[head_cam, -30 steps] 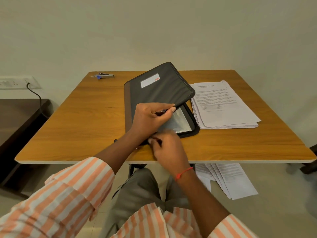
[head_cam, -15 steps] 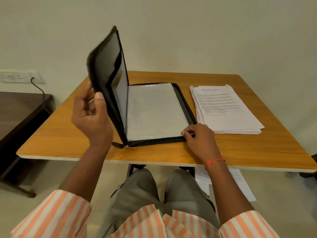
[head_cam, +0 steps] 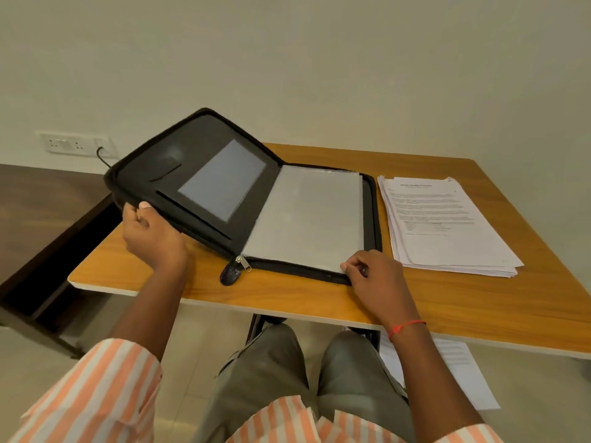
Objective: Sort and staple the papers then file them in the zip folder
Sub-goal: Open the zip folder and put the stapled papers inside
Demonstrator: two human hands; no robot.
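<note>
The folder [head_cam: 224, 193] lies unzipped on the worktop [head_cam: 479, 298], its right half flat and its cover tilted up to the left. The left hand [head_cam: 153, 233] grips the cover's outer edge, thumb on the inside and fingers [head_cam: 129, 210] curled behind it. The right hand [head_cam: 374, 276] rests at the near right corner, its fingers pinched on the corner of the clear sleeve [head_cam: 307, 219] (a grey sheet inside). Just right of those fingers sits the papers stack [head_cam: 447, 225], beside the folder. The zip pull [head_cam: 243, 263] lies between the two hands.
</note>
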